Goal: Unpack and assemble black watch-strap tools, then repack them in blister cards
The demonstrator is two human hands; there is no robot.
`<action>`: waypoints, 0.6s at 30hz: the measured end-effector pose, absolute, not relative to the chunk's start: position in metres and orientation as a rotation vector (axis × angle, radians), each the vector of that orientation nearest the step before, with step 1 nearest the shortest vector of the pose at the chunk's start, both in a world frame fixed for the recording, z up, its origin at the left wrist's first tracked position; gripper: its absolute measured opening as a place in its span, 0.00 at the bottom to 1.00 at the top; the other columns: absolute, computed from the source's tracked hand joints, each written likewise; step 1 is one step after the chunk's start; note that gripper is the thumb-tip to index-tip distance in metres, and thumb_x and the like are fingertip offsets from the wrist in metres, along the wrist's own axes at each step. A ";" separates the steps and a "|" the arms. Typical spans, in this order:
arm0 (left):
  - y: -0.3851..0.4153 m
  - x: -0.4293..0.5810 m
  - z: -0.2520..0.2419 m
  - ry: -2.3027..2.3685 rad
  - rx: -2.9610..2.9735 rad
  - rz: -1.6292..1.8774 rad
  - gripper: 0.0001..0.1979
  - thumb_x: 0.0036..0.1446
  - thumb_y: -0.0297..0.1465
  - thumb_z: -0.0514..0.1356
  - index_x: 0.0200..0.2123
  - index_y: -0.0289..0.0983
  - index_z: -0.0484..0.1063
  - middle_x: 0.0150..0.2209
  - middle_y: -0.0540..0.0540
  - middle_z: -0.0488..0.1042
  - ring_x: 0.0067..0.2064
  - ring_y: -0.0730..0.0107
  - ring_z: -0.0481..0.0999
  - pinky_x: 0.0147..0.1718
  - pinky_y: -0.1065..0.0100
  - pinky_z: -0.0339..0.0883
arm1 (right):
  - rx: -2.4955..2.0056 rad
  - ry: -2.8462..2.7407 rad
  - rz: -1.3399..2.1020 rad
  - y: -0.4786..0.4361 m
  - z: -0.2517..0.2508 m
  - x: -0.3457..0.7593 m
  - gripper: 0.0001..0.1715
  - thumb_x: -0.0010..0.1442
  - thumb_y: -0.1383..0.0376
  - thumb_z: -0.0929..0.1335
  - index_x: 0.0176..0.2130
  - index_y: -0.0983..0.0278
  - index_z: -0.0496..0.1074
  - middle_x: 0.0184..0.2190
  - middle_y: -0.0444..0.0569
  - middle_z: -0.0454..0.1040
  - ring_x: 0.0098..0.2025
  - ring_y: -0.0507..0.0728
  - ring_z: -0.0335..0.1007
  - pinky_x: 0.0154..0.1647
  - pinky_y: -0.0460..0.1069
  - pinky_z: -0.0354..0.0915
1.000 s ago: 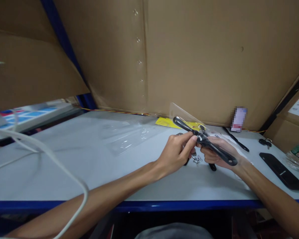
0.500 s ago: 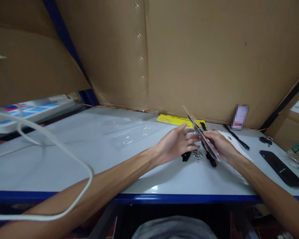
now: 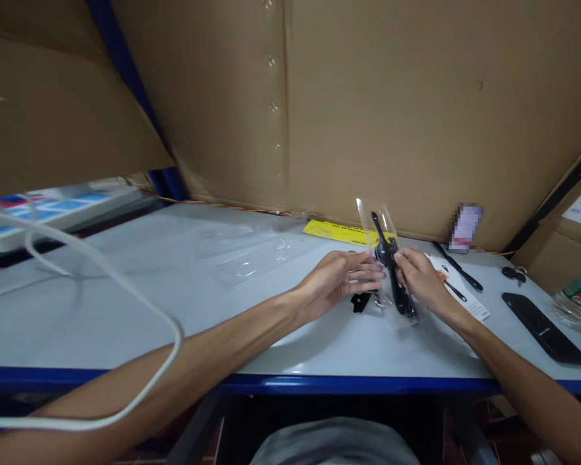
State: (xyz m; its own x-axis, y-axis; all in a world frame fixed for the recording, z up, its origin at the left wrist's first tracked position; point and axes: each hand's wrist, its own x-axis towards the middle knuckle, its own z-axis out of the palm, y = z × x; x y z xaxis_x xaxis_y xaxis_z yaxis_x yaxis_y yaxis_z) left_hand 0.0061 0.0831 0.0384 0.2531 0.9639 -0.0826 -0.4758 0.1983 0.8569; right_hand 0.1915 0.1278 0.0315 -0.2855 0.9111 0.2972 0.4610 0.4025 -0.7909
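Observation:
My right hand (image 3: 421, 279) pinches a clear plastic blister pack (image 3: 378, 223) that stands tilted on the grey table (image 3: 174, 310), with a long black handle (image 3: 392, 271) seated in it. My left hand (image 3: 341, 279) rests just left of the pack, fingers stretched out toward the handle and touching it lightly. A small black part (image 3: 361, 301) and a few small screws (image 3: 377, 300) lie on the table under my hands.
A printed card (image 3: 458, 290) lies under my right wrist. A yellow card (image 3: 339, 231), a black pen-like rod (image 3: 458, 265), keys (image 3: 513, 272), a black phone-like slab (image 3: 545, 326) and a bottle (image 3: 578, 300) sit to the right. Clear packaging (image 3: 252, 255) lies left. A white cable (image 3: 101, 284) hangs near. Cardboard walls stand behind.
The black handle went from being held bare in both hands into the clear blister pack. My left hand let go and opened; the pack now stands on the table.

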 end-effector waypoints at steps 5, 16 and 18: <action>0.081 0.008 0.042 0.788 0.765 1.164 0.13 0.63 0.34 0.60 0.34 0.28 0.74 0.39 0.32 0.78 0.40 0.56 0.81 0.41 0.56 0.78 | -1.228 -1.974 0.528 0.125 0.034 0.190 0.16 0.64 0.56 0.59 0.27 0.60 0.60 0.21 0.43 0.65 0.26 0.54 0.61 0.28 0.48 0.53; 0.084 0.010 0.037 0.819 0.845 1.150 0.08 0.59 0.30 0.63 0.33 0.27 0.76 0.36 0.35 0.77 0.37 0.62 0.79 0.36 0.64 0.78 | -1.298 -2.064 0.323 0.116 0.040 0.185 0.14 0.65 0.62 0.57 0.27 0.60 0.58 0.22 0.44 0.66 0.26 0.55 0.61 0.29 0.48 0.50; 0.084 0.010 0.037 0.825 0.850 1.155 0.09 0.59 0.30 0.63 0.33 0.27 0.76 0.36 0.36 0.77 0.37 0.63 0.79 0.36 0.65 0.78 | -1.299 -2.064 0.324 0.115 0.040 0.185 0.14 0.65 0.62 0.57 0.27 0.60 0.57 0.22 0.44 0.66 0.25 0.55 0.61 0.29 0.48 0.50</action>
